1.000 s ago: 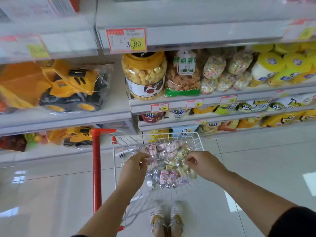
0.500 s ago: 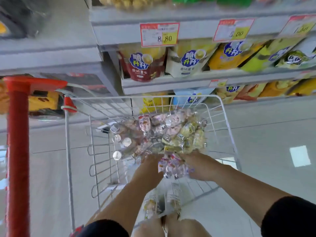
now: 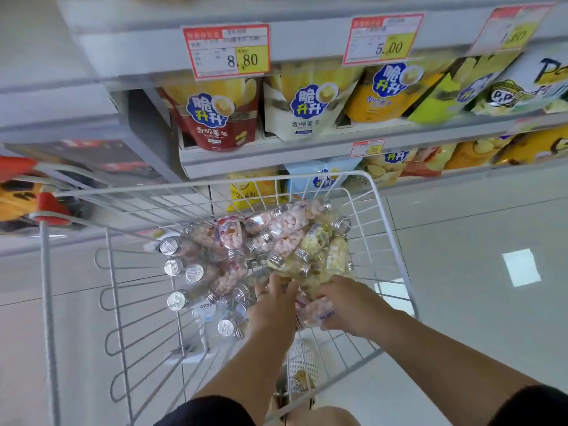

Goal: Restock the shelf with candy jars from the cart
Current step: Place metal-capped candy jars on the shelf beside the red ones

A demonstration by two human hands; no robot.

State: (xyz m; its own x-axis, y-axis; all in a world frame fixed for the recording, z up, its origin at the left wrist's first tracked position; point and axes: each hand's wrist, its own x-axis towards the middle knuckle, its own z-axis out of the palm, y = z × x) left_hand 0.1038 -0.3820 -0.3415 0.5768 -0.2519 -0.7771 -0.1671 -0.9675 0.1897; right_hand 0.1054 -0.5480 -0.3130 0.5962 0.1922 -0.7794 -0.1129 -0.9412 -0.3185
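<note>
Lower centre, both hands are now deeper in the cart (image 3: pixel 215 183). The right hand (image 3: pixel 350 305) fingers grip a jar (image 3: pixel 320 312). I cannot tell the left hand (image 3: pixel 273 307) grip. Pickup has begun.

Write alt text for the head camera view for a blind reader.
A left hand and right hand reach into a white wire cart heaped with small silver-capped candy jars; the right hand grips a jar of pink candy. Behind the cart, shelves hold snack bags under red-and-yellow price tags.

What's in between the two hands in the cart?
A jar of pink candies lies between the left hand and right hand, in the head view.
</note>
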